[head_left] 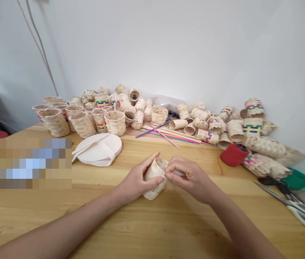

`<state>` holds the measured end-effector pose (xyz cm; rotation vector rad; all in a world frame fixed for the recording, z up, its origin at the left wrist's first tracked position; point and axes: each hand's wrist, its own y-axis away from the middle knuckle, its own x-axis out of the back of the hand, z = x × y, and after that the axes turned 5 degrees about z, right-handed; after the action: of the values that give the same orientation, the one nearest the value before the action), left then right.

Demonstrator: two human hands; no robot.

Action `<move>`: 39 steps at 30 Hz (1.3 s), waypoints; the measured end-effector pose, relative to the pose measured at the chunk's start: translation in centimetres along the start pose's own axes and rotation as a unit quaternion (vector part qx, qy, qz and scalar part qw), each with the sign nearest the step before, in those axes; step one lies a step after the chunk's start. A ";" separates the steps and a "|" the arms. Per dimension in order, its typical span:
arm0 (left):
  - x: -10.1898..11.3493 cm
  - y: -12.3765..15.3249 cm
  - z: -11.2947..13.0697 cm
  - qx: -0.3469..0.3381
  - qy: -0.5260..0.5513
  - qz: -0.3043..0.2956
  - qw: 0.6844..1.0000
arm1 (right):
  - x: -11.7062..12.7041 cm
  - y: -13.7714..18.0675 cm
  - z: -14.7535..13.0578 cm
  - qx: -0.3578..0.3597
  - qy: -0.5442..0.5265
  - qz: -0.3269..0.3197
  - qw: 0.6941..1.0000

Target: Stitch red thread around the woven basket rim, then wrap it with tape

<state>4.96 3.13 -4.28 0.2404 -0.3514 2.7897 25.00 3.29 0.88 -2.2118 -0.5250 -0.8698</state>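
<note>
A small woven basket (151, 189) of pale strips stands tilted over the table in the middle of the head view. My left hand (138, 178) is wrapped round its left side, thumb pressed on the front and fingers behind. At the basket's right rim, the thumb and index finger of my right hand (188, 176) are pinched together. What lies between those fingertips is too small to make out. A whitish bit shows beneath the curled right fingers. Part of the basket's opening is hidden by my right fingers.
Behind the hands lies a flat roll of white ribbon (98, 144). Several finished-looking baskets (82, 124) stand back left, others pile along the wall. Coloured strips (168, 135), a red thread spool (232, 155), scissors (287, 201) and a green dish (300, 178) are rightward. A blurred patch (32, 163) covers the left.
</note>
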 end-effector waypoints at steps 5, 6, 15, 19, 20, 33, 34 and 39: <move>-0.3 0.1 0.4 -0.008 -0.027 0.015 0.999 | 0.0 0.0 -0.5 0.003 0.034 0.003 0.999; -0.4 0.1 0.5 -0.013 -0.030 0.024 0.999 | 0.0 0.0 -0.6 0.005 0.035 0.011 0.999; -0.3 0.1 0.5 -0.113 -0.123 0.122 0.978 | -0.2 0.2 -0.7 0.046 0.051 0.098 0.993; -0.5 0.0 0.4 -0.178 -0.200 0.128 0.955 | -1.1 0.2 -0.5 0.074 0.084 0.123 0.986; -0.6 0.0 0.3 -0.189 -0.212 0.127 0.950 | -1.3 0.2 -0.5 0.076 0.090 0.129 0.985; 0.0 0.2 1.4 -0.024 0.013 0.084 0.996 | -1.7 0.2 -0.2 0.084 0.091 0.132 0.983; 0.0 0.2 1.5 -0.010 0.036 0.074 0.997 | -1.7 0.2 -0.2 0.083 0.090 0.128 0.984; -0.2 0.0 1.4 0.010 0.088 0.046 0.995 | -1.8 0.2 -0.4 0.082 0.085 0.109 0.987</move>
<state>5.32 2.67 -2.95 -0.0179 -0.2999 2.8786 23.68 2.65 -0.23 -1.9795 -0.2563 -0.8566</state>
